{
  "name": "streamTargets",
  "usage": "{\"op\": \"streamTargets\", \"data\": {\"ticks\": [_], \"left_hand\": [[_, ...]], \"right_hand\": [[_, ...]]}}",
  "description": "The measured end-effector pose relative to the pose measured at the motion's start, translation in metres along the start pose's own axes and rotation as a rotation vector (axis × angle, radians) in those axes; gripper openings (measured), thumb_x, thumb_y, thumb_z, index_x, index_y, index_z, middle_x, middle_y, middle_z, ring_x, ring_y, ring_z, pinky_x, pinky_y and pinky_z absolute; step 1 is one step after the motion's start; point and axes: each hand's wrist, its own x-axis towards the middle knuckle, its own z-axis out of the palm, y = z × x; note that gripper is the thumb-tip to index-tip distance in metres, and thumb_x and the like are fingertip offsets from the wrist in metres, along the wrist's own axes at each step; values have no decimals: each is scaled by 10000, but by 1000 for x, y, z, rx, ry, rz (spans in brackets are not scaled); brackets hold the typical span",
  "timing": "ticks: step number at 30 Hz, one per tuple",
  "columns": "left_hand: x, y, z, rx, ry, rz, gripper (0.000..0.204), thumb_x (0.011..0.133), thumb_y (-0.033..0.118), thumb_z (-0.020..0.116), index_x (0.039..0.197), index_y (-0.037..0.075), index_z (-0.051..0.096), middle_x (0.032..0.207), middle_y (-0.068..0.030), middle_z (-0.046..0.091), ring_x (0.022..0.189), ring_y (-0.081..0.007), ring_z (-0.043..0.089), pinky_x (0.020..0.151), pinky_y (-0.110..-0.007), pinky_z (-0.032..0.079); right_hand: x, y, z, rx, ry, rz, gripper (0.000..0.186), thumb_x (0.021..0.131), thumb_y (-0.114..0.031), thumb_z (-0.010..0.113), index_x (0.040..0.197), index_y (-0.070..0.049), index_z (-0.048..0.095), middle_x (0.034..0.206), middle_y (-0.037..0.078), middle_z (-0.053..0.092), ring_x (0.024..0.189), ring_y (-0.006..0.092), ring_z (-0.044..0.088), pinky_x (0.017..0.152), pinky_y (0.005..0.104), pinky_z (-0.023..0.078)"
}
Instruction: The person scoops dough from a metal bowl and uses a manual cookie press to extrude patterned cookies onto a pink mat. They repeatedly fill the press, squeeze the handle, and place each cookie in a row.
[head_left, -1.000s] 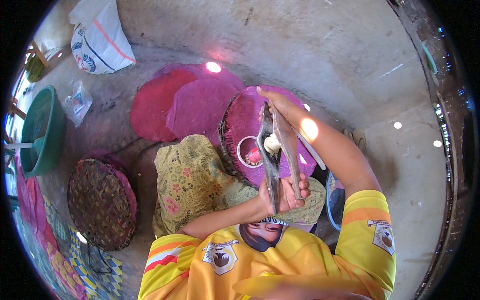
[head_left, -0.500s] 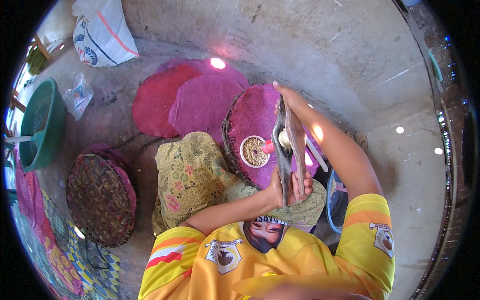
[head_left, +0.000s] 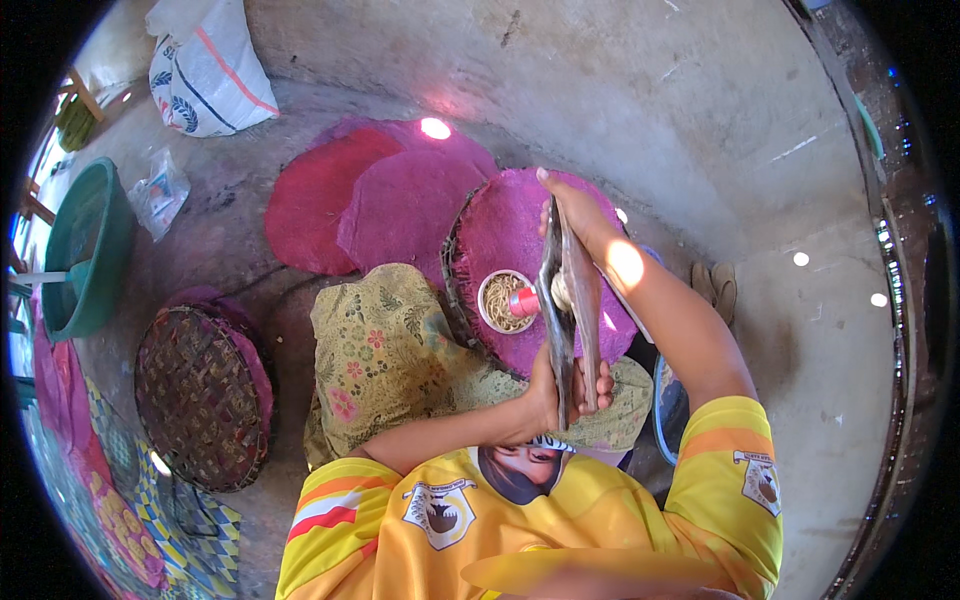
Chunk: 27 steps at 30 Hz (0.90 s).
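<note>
A pair of wooden boards (head_left: 573, 360) is held upright between my hands, with a pale lump (head_left: 561, 292) squeezed between them. A red cylinder (head_left: 523, 302) sticks out from the left board. My left hand (head_left: 545, 392) is wrapped around the boards' near end, fingers curling past the right board. At the far end, my right hand (head_left: 582, 212) grips both boards, its thumb along the top. Just left of the red cylinder, a white-rimmed round container (head_left: 486, 312) holds pale noodle-like strands (head_left: 503, 296). It rests on a round tray covered with magenta cloth (head_left: 500, 210).
Red and magenta round cloths (head_left: 330, 200) lie on the floor behind. At left are a woven round tray (head_left: 200, 400) and a green basin (head_left: 75, 290). A blue-rimmed tub (head_left: 668, 420) stands by my right elbow; sandals (head_left: 715, 287) lie near the wall. A white sack (head_left: 212, 75) leans back left.
The boards have shifted slightly left and toward me, and stand closer together at their far end. The red cylinder now overlaps the container's right side. Both hands keep their grip.
</note>
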Motion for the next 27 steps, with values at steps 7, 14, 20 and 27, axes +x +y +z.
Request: {"op": "streamTargets", "data": {"ticks": [7, 14, 20, 27], "left_hand": [[6, -9, -12, -15, -609, -153, 569, 796, 583, 356, 788, 37, 513, 610, -81, 465, 547, -232, 439, 561, -299, 360], [8, 12, -12, -10, -1008, -115, 322, 857, 392, 407, 811, 87, 498, 606, -8, 473, 537, -158, 470, 563, -282, 348], [3, 20, -3, 154, -928, -34, 354, 882, 389, 358, 843, 77, 519, 620, -38, 501, 555, -185, 508, 657, -311, 361], [0, 3, 7, 157, -944, -264, 618, 869, 583, 288, 989, 30, 539, 663, -126, 499, 606, -258, 508, 640, -368, 408]], "right_hand": [[-35, 14, -22, 449, -252, -56, 604, 810, -582, 511, 1034, -22, 495, 706, 121, 598, 538, 210, 592, 504, 314, 510], [-9, 132, -6, 759, -732, -171, 309, 907, -242, 467, 1125, -27, 505, 1038, 125, 593, 884, 177, 590, 761, 331, 492], [-4, 159, -13, 316, -436, -260, 381, 854, -191, 559, 1205, -58, 499, 1219, 131, 495, 1099, 223, 473, 927, 358, 391], [-67, 137, 0, -528, -195, -815, 437, 803, -271, 610, 1209, -132, 525, 1341, 138, 369, 1211, 303, 354, 1000, 423, 285]]}}
